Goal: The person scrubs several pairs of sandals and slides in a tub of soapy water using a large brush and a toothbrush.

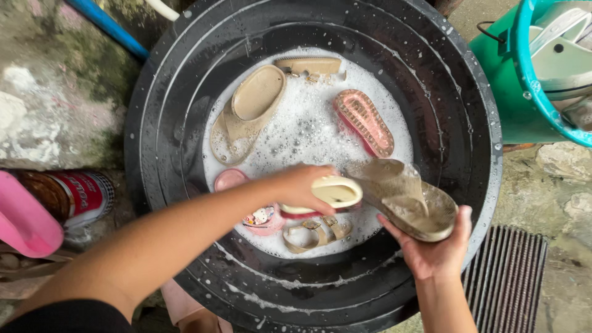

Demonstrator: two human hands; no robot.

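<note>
A big black basin (468,123) holds foamy water with shoes floating in it. My left hand (302,185) grips a cream scrub brush (336,192) and presses it against a beige sandal (410,200). My right hand (435,250) holds that sandal from below at the basin's near right side, tilted over the water. Its strap with buckles (317,234) hangs down into the foam. Another beige sandal (250,111) floats at the far left. A pink-soled shoe (365,122) lies sole up at the far right, and a small pink sandal (262,217) sits under my left forearm.
A green bucket with a teal rim (524,80) holding pale footwear stands at the right. A metal drain grate (509,280) lies by the basin. On the left are a red-and-white can (77,194), a pink object (24,222) and a blue pipe (108,26).
</note>
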